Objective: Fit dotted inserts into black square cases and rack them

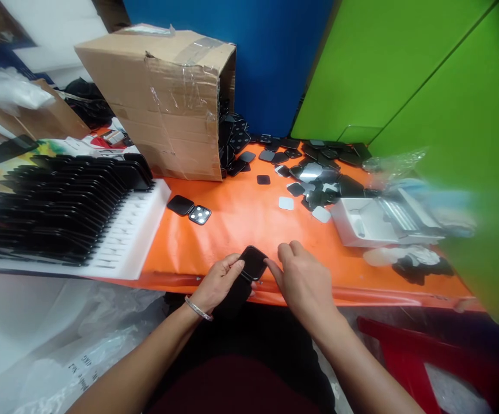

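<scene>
My left hand [220, 282] is closed around a small black square part [252, 263] at the near edge of the orange table [232, 230]. My right hand [303, 280] meets it from the right, its thumb and forefinger pinching the part's right edge. A silver bangle sits on my left wrist. Just beyond my hands lie two black square parts [189, 209], one showing several white dots.
A white slotted tray [132, 241] at left holds rows of black panels. A taped cardboard box [167, 98] lies on its side, spilling black square parts [309, 167] across the back. A white tray [374, 221] and plastic bags sit at right. A red stool [408, 351] stands lower right.
</scene>
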The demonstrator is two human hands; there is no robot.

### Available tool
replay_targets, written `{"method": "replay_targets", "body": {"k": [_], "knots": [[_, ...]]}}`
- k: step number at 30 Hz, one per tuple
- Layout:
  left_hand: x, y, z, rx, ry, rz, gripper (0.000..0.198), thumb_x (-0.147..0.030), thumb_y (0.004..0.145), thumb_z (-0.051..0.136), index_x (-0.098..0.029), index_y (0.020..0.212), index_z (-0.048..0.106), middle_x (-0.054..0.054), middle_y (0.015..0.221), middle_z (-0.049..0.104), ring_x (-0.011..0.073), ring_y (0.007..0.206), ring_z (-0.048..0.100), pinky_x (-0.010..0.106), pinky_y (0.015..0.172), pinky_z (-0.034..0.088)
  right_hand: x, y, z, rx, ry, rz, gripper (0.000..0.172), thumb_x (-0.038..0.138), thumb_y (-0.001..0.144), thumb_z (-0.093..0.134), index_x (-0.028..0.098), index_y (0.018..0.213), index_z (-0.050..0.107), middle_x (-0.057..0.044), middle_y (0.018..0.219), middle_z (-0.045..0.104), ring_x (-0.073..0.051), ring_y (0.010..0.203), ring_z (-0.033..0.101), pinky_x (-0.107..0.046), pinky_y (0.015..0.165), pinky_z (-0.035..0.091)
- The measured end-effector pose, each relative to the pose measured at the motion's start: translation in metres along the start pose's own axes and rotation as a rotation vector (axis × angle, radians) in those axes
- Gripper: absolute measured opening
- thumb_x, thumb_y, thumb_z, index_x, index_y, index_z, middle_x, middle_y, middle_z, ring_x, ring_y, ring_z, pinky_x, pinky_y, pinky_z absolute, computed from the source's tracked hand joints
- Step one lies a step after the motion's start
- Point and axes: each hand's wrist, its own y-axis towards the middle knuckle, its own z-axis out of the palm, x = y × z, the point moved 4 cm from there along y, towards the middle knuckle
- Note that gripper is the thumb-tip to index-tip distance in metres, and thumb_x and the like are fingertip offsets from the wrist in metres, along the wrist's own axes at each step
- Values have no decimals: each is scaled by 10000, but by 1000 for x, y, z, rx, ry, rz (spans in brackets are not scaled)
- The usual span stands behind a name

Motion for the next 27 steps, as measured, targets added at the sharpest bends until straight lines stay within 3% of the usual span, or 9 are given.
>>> {"method": "replay_targets", "body": {"k": [2, 5, 7, 9, 12, 18, 27], "knots": [[1, 0, 0, -13, -16, -12, 410, -517, 866, 513, -145, 1032, 553, 64, 810, 649, 157, 633, 640, 242, 554, 509, -8, 3, 10, 28, 204, 89, 216, 379, 822, 596, 180, 767, 532, -45, 739, 576, -157, 596, 523, -248, 488, 307], [1, -2, 3, 8, -64, -17, 390, -485, 881, 506, -150, 1079, 532, 55, 809, 651, 158, 688, 644, 256, 623, 516, -10, 1, 40, 175, 754, 224, 344, 512, 778, 605, 180, 746, 519, -9, 636, 568, -135, 537, 524, -243, 482, 381], [0, -4, 6, 78, -61, 8, 379, -403, 849, 593, -165, 1132, 511, 54, 919, 649, 163, 811, 642, 274, 742, 513, -1, -5, 59, 300, 1061, 309, 384, 550, 749, 611, 173, 749, 540, 10, 576, 561, -118, 460, 510, -233, 428, 389], [0, -7, 10, 184, -34, 4, 454, -318, 791, 677, -168, 1172, 482, 55, 980, 640, 172, 877, 631, 293, 810, 499, 9, -12, 67, 391, 1217, 385, 398, 556, 724, 634, 165, 751, 562, 24, 525, 559, -98, 368, 480, -220, 359, 367], [0, -11, 14, 260, -26, -83, 466, -315, 794, 671, -142, 1164, 448, 47, 825, 651, 163, 737, 639, 309, 725, 517, 22, -17, 66, 483, 1287, 467, 415, 569, 698, 652, 165, 684, 558, 28, 423, 535, -117, 284, 485, -205, 272, 323], [-4, -14, 23, 151, -76, -100, 451, -299, 803, 659, -169, 1146, 397, 7, 731, 617, 130, 612, 616, 275, 617, 521, 22, -17, 58, 558, 1344, 554, 449, 579, 696, 653, 178, 543, 520, 32, 286, 450, -155, 239, 488, -211, 232, 346], [-11, -24, 30, 267, -157, -111, 509, -236, 811, 652, -188, 1244, 389, 28, 752, 606, 140, 609, 614, 277, 587, 517, 15, -31, 42, 530, 1464, 356, 400, 508, 784, 610, 137, 634, 600, 9, 366, 539, -124, 323, 529, -193, 335, 346]]}}
